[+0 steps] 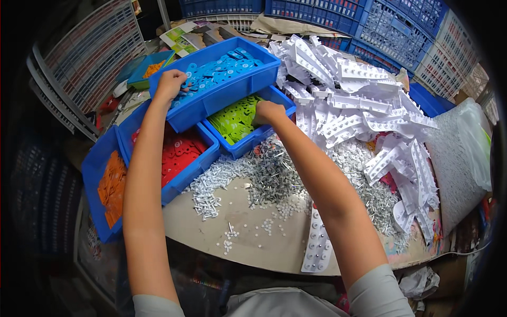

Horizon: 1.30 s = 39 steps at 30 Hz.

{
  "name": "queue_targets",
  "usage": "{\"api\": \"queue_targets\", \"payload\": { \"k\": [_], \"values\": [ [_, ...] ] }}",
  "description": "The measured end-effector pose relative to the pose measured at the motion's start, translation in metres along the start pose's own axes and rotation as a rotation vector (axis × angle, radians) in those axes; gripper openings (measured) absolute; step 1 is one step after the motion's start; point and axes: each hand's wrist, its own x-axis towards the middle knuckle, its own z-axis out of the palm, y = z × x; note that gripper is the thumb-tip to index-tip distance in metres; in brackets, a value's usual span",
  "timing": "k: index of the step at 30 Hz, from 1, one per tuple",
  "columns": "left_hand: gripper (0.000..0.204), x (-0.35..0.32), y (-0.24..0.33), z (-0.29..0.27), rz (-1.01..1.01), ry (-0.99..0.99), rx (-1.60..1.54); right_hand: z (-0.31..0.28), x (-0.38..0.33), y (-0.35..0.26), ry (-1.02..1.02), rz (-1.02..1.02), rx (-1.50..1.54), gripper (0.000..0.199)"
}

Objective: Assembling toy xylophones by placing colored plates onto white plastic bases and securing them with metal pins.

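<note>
The left hand [170, 83] is reaching into the top bin [222, 79], a long blue tray of blue tags [219, 70] that is sitting stacked across the other bins. Its long axis is running from lower left to upper right, with the far end pointing toward the white strips. The fingers are curling down over the near-left rim and into the tags; whether they are pinching a tag cannot be told.

The right hand [268, 111] is resting in the green bin [253, 134], closed loosely with knuckles up over the green tags [235, 120]; what it is gripping, if anything, is hidden under the palm. This bin is lying just under and in front of the top bin, its long axis running the same way.

To the left, a red bin [187, 169] is touching the green one, and beyond it an orange bin [100, 179] is hanging over the bench [253, 248] edge. A heap of metal pins [272, 174] and small white caps [211, 187] is spreading right in front of the bins, under the right forearm. A big pile of white strips [364, 111] is crowding the right side, pressing against the ends of both bins. One strip [317, 243] is lying by the right elbow. Crates [369, 21] are standing behind.
</note>
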Motion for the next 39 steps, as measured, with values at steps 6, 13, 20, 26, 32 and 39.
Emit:
{"api": "queue_targets", "payload": {
  "k": [6,13,20,26,32,39],
  "values": [
    [0.026,-0.002,0.004,0.005,0.030,-0.021,-0.089,-0.005,-0.042,0.012,0.699,-0.138,0.068,0.013],
    [0.028,-0.017,0.019,-0.025,0.234,0.100,-0.175,-0.040,-0.267,0.060,0.538,-0.380,0.575,0.015],
    [0.015,-0.199,0.139,0.088,0.253,-0.136,-0.439,0.051,-0.388,0.117,0.433,-0.195,0.339,0.011],
    [0.008,-0.313,0.148,0.182,0.373,-0.523,-0.148,0.087,-0.387,0.116,0.455,-0.165,0.325,0.017],
    [0.014,-0.343,0.135,0.234,0.422,-0.600,-0.009,0.102,-0.391,0.116,0.535,0.005,0.399,0.043],
    [0.015,-0.353,0.136,0.259,0.525,-0.612,0.081,0.115,-0.393,0.109,0.665,0.125,0.450,0.074]
  ]
}}
